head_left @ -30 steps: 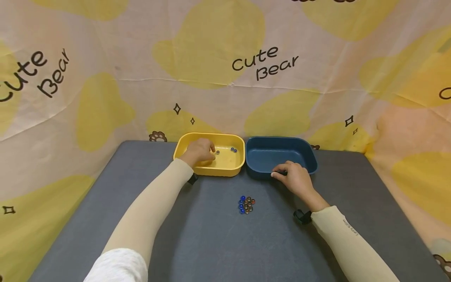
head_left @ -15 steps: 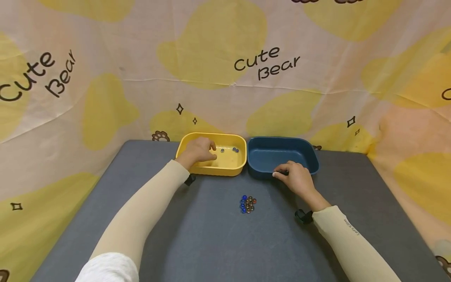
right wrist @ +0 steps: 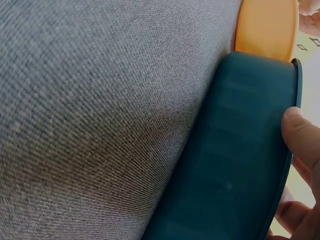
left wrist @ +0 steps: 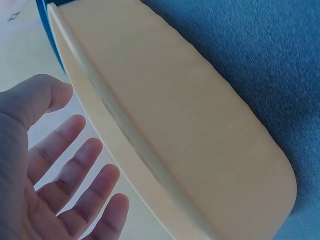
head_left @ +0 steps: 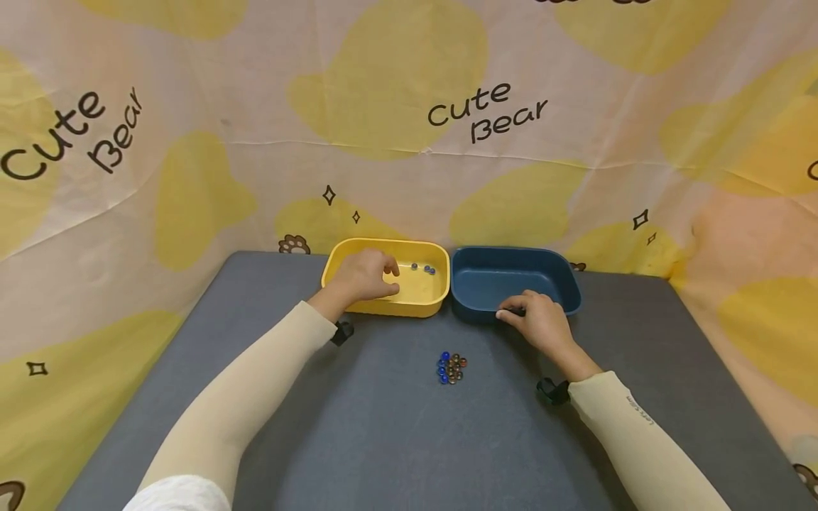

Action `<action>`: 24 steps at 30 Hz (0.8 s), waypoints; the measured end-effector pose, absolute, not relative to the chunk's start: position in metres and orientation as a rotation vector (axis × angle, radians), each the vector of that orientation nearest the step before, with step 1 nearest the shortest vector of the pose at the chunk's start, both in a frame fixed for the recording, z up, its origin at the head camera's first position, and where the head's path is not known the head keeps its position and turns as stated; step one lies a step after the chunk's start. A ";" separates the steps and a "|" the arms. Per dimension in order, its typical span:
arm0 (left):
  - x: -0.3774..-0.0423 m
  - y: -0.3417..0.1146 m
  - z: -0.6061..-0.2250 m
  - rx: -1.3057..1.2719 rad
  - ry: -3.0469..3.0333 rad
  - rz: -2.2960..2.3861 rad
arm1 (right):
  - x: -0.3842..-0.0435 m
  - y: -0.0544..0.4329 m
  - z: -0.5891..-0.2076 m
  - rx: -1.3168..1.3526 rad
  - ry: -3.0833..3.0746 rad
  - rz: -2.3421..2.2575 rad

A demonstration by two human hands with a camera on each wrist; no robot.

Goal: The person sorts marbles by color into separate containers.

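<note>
My left hand (head_left: 363,275) hovers over the yellow plastic basin (head_left: 399,310), thumb and fingers spread apart. In the left wrist view its fingers (left wrist: 70,175) curve loosely beyond the basin's near rim, with nothing between them. Three small bluish marbles (head_left: 427,269) lie on the basin floor, right of the fingers. My right hand (head_left: 537,323) grips the near rim of the dark blue basin (head_left: 505,277); the thumb (right wrist: 300,132) presses outside and the fingers reach over to the inner side. No marbles show inside the blue basin.
A tight cluster of several blue and brown marbles (head_left: 451,368) lies on the grey tabletop (head_left: 383,426) in front of the basins. The two basins stand side by side against a patterned cloth backdrop (head_left: 383,106).
A marble in the yellow basin has rolled right and back, toward the other two. My left hand's thumb and fingers have spread wider. The right hand keeps its hold on the blue basin's rim.
</note>
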State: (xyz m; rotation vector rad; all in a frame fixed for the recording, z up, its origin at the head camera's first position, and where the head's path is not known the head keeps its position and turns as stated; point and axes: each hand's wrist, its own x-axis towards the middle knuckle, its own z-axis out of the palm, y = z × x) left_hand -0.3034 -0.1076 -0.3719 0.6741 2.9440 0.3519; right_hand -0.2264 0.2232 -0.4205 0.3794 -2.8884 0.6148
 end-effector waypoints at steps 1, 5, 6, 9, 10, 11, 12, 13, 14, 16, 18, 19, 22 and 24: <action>-0.301 -0.107 -0.371 0.685 2.950 0.348 | -0.226 0.223 -0.420 0.380 -2.888 0.614; -0.292 -0.105 -0.369 0.712 2.982 0.329 | -0.226 0.223 -0.421 0.384 -2.886 0.612; -0.290 -0.104 -0.369 0.714 2.992 0.322 | -0.226 0.223 -0.421 0.384 -2.887 0.611; -0.282 -0.102 -0.368 0.720 3.003 0.322 | -0.226 0.223 -0.421 0.383 -2.891 0.613; -0.280 -0.101 -0.368 0.722 3.004 0.325 | -0.226 0.223 -0.421 0.382 -2.892 0.613; -0.277 -0.100 -0.368 0.724 3.004 0.329 | -0.225 0.223 -0.421 0.381 -2.892 0.616; -0.274 -0.099 -0.368 0.725 3.000 0.344 | -0.225 0.223 -0.421 0.381 -2.892 0.617; -0.272 -0.098 -0.368 0.728 2.998 0.354 | -0.225 0.223 -0.421 0.380 -2.892 0.618; -0.269 -0.097 -0.368 0.733 2.996 0.365 | -0.225 0.223 -0.421 0.380 -2.891 0.617; -0.264 -0.096 -0.369 0.744 2.998 0.381 | -0.225 0.223 -0.420 0.381 -2.889 0.620; -0.260 -0.095 -0.370 0.757 3.001 0.397 | -0.225 0.223 -0.420 0.382 -2.886 0.618; -0.258 -0.094 -0.371 0.763 3.004 0.402 | -0.225 0.223 -0.420 0.381 -2.885 0.619; -0.251 -0.092 -0.375 0.783 2.999 0.436 | -0.225 0.223 -0.420 0.382 -2.884 0.619; -0.247 -0.090 -0.377 0.801 2.989 0.457 | -0.225 0.223 -0.421 0.382 -2.884 0.617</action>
